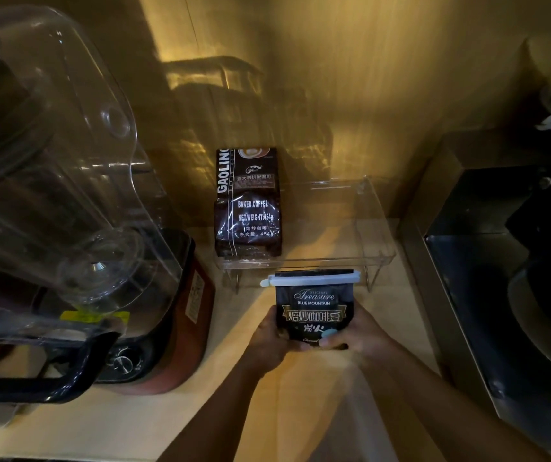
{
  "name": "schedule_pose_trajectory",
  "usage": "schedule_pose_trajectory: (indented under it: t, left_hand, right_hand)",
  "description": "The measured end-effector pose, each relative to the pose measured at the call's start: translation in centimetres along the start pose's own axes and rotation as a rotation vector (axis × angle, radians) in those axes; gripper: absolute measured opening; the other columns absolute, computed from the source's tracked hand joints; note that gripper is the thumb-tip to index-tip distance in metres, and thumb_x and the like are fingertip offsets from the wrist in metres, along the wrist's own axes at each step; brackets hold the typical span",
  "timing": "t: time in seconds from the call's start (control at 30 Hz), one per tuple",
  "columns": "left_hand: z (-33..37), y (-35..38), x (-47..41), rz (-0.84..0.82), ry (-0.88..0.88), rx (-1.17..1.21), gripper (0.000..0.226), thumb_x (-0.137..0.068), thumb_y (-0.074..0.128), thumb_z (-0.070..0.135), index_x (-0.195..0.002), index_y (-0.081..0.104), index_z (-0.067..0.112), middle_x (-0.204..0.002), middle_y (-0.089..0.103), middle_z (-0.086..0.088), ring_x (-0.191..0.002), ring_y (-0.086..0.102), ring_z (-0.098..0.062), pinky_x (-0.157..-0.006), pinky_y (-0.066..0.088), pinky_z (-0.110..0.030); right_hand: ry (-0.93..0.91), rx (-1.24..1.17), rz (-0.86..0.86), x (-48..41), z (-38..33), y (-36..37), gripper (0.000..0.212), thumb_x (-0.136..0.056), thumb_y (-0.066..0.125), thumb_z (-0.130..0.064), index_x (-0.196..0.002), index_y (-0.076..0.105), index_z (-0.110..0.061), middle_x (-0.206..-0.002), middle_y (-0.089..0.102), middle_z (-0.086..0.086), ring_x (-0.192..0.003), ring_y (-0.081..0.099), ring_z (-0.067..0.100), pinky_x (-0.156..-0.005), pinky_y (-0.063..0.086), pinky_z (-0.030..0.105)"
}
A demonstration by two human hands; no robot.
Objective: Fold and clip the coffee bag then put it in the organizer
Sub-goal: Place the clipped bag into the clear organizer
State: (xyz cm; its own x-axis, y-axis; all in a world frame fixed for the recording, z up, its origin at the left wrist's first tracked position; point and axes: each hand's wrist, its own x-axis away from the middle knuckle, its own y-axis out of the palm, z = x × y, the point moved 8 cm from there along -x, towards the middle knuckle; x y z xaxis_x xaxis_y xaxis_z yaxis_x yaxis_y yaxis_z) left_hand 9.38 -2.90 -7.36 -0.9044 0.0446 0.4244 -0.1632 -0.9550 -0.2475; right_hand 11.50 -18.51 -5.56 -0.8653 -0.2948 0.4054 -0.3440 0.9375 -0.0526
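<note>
Both hands grip the lower part of the black coffee bag, which is held upright just above the surface. The left hand wraps the bag's lower left edge, fingers curled behind it. The right hand wraps the lower right edge, with the thumb pressed across the front near the bottom. The bag's top is folded over and held by a white clip running across its full width.

The bag sits directly in front of the clear organizer, with the clip level with the organizer's front rim. The organizer stands on thin legs against the back wall, near the rear edge of the surface. A brown coffee bag stands upright in the organizer's left end; the remainder to its right is open room.

To the left, a blender with a clear jug and a red-brown base occupies the left side of the surface, its base close to the organizer's left end. To the right, a dark metal appliance borders the surface's right edge. The front part of the surface, around the forearms, is bare.
</note>
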Motion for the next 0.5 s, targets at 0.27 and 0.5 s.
schedule_pose_trajectory:
  t: [0.27, 0.5]
  left_hand:
    - [8.6, -2.1, 2.6, 0.127, 0.267, -0.145, 0.066, -0.06, 0.084, 0.016, -0.115, 0.047, 0.022, -0.106, 0.06, 0.014, -0.102, 0.055, -0.008, -0.082, 0.047, -0.018]
    - [19.1, -4.2, 3.9, 0.278, 0.473, -0.363, 0.063, -0.062, 0.08, 0.035, -0.114, 0.046, 0.03, -0.11, 0.067, 0.005, -0.099, 0.061, -0.017, -0.081, 0.051, -0.036]
  right_hand:
    - [-0.145, 0.107, -0.012, 1.4, -7.4, -2.5, 0.074, -0.045, 0.083, 0.006, -0.11, 0.053, -0.016, -0.103, 0.068, 0.0, -0.096, 0.064, 0.012, -0.077, 0.052, 0.026]
    - [-0.345, 0.171, -0.019, 3.0, -18.1, -5.6, 0.068, -0.048, 0.083, 0.002, -0.108, 0.058, -0.018, -0.107, 0.068, 0.003, -0.099, 0.063, 0.011, -0.086, 0.049, 0.032]
